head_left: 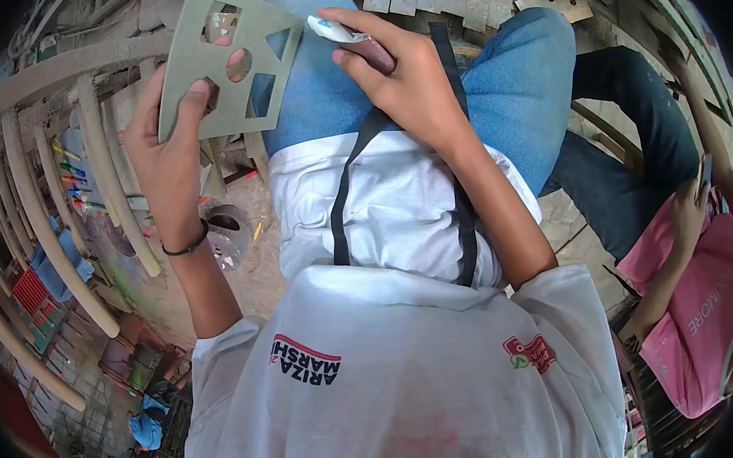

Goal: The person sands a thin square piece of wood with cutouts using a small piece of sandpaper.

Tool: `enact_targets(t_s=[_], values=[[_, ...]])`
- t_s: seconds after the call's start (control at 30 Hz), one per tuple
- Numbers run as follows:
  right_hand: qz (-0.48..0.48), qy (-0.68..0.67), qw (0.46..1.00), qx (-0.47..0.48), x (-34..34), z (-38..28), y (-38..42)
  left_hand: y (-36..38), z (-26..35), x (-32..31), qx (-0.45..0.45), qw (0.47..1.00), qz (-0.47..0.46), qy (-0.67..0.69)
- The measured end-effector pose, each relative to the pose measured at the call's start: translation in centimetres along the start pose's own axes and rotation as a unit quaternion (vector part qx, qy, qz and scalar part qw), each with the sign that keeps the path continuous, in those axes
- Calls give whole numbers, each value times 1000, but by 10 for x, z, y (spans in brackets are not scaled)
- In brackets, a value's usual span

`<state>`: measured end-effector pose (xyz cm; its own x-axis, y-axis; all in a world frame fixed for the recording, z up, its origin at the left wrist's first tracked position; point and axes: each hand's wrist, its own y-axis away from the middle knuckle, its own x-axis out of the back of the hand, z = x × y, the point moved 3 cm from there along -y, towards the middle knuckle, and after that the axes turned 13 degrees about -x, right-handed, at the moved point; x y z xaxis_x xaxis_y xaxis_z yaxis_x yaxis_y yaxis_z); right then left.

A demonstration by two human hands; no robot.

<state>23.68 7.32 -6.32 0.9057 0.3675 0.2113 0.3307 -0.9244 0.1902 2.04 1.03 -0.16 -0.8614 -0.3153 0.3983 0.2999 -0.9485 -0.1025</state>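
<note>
A flat grey-green board (235, 110) with several cut-out shapes, some round, some angular, is raised at the upper left. My left hand (172, 141) grips its lower left edge, the thumb on the near face. To the right of the board, my right hand (406, 75) is closed around a brown object (370, 52) with a white, wrapped-looking end (329, 29) that points toward the board. A small gap lies between that end and the board. What exactly the brown object is, I cannot tell.
Curved wooden bars (32, 186) stand at the left. A co-worker in a pink top (700, 306) sits close on the right, one hand (690, 208) holding a thin object. Wooden pieces (555, 3) lie beyond my knees.
</note>
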Motion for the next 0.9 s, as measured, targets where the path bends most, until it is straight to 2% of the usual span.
enact_targets(t_s=[0.13, 0.2, 0.23, 0.3, 0.37, 0.4, 0.47, 0.5, 0.57, 0.63, 0.7, 0.73, 0.8, 0.83, 0.87, 0.9], values=[[10, -44, 999, -20, 6, -1, -2, 3, 11, -3, 20, 998, -23, -49], [22, -149, 987, -49, 12, -5, -5, 5, 8, -4, 34, 998, -29, -55], [23, -148, 987, -49, 11, -5, -5, 4, 2, -4, 11, 1000, -18, 1], [-49, -255, 965, 17, 6, -12, -7, -1, -10, -11, -13, 998, -8, 58], [-61, -248, 967, 4, 3, -18, -3, -6, -17, -19, -14, 974, 106, 198], [-74, -242, 967, -11, 0, -22, 2, -6, -13, -24, -14, 974, 107, 199], [-99, -262, 959, -44, -6, -32, 10, -7, -2, -28, -21, 983, 170, 67], [-102, -264, 958, -43, -10, -36, 15, -9, -4, -32, -21, 983, 171, 64], [-83, -191, 977, -56, -15, -43, 22, -14, -9, -37, -78, 958, 233, 151], [-78, -181, 980, -34, -9, -30, 25, -17, -8, -57, -69, 959, 225, 160], [-84, -185, 979, -25, -13, -30, 32, -22, -12, -62, -72, 932, 233, 268], [-67, -137, 987, 46, -14, -30, 33, -24, -11, -64, -72, 932, 232, 269], [-75, -123, 987, 68, -18, -32, 40, -26, -10, -67, -10, 940, 234, 246], [-82, -108, 986, 92, -22, -37, 44, -27, -5, -63, -11, 940, 235, 246], [-76, -91, 983, 137, -26, -36, 45, -30, -2, -63, -5, 950, 162, 265], [-76, -92, 983, 137, -27, -35, 45, -31, 4, -65, 2, 955, 88, 283]])
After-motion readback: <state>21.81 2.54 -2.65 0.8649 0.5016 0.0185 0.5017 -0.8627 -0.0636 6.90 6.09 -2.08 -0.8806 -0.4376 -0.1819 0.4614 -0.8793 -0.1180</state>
